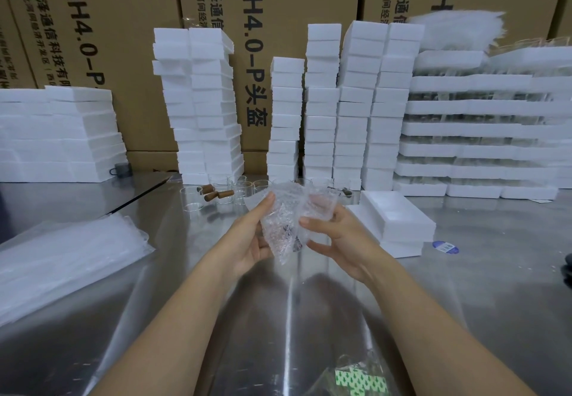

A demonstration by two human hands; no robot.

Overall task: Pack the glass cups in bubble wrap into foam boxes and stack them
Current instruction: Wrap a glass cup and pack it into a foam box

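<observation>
Left grip [247, 241] and right grip [334, 238] both have hold of one crumpled piece of bubble wrap [288, 225], lifted clear of the steel table [464, 287] at its middle. The left grip's fingers curl behind the wrap with the thumb up along its left edge; the right grip pinches the right edge between thumb and fingers. Something dark shows through the wrap, but I cannot tell whether a cup is inside.

Bare glass cups [192, 199] stand in rows at 12 o'clock, just beyond the wrap, with a few brown cylinders [213, 194] among them. A short pile of foam boxes [399, 219] sits at 2 o'clock, near the right grip. Tall foam stacks [322, 101] line the far edge from 10 to 2 o'clock, before cardboard cartons [123, 39]. A flat heap of clear sheets [62, 259] lies at 9 o'clock, a blue label [445, 247] at 3 o'clock.
</observation>
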